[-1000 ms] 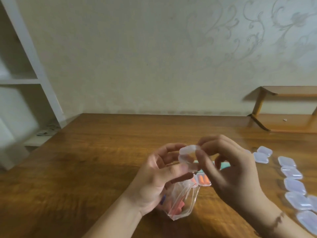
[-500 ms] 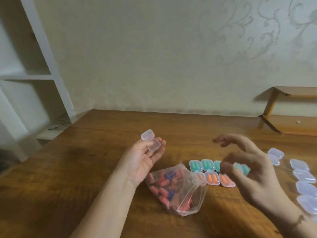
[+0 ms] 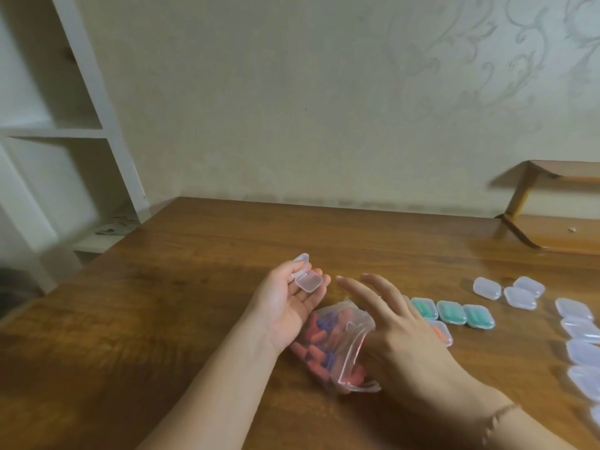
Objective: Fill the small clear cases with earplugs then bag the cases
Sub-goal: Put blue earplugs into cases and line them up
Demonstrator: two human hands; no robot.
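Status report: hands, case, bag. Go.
Left hand cradles open empty case. Right hand open, fingers straight, over earplug bag. Nothing blocks the bag.

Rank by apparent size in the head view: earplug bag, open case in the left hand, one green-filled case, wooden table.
1. wooden table, by far the largest.
2. earplug bag.
3. open case in the left hand and green-filled case: look alike; the open one spreads lid and base and sits nearer the camera, so no ranking.
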